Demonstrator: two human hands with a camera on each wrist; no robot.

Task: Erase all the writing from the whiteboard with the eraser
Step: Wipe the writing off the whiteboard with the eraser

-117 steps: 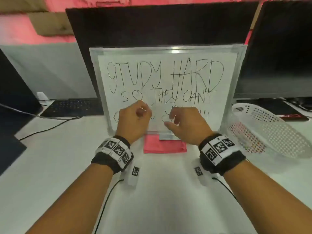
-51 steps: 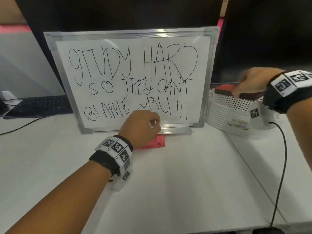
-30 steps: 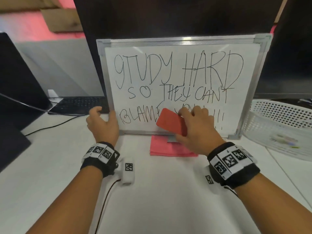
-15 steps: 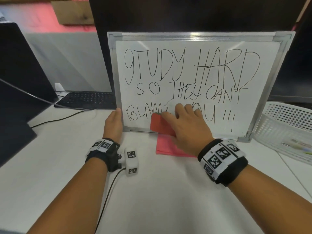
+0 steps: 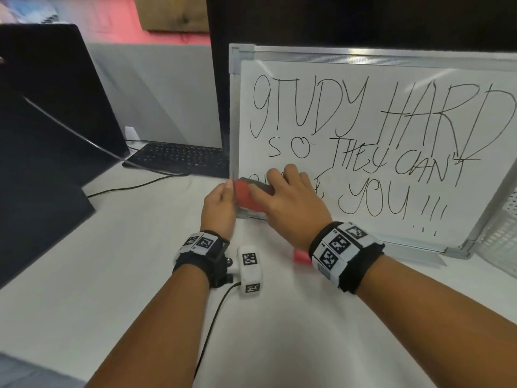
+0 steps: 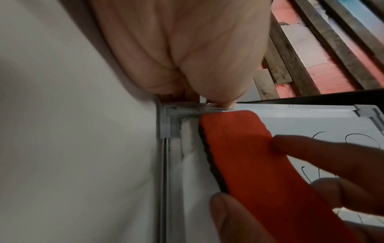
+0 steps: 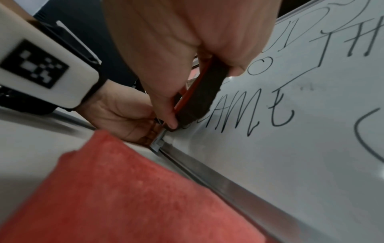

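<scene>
At the lower left corner of the whiteboard (image 5: 391,130): right hand (image 5: 291,203) gripping the eraser (image 5: 247,198), thumb along its near edge, fingers laid over the red back. Eraser pressed flat, dark felt face against the white surface, covering the start of the bottom line of writing. Seen from the left wrist view, eraser (image 6: 249,157) slanting down from the corner of the frame, its upper end touching the side rail. Seen from the right wrist view, eraser (image 7: 199,92) edge-on, red back outward, black felt toward the board, with "AME" legible just beside it.

Left hand (image 5: 219,210) curled around the left edge of the metal frame near the bottom corner, thumb on the front side, fingers behind; clasping the board upright. Marker-tagged bands on both wrists.

On the board: "STUDY HARD", "SO THEY CAN'T", and "YOU !!!" all unerased. Board standing on the white table (image 5: 112,289), leaning back against a dark monitor (image 5: 335,21).

Below the board's lower rail, a folded red cloth (image 7: 129,194) lying on the table, mostly hidden behind the right wrist in the head view. Further left, a black keyboard (image 5: 181,158) and a second dark screen (image 5: 50,102). At the far right edge, part of a white perforated basket (image 5: 500,236).
</scene>
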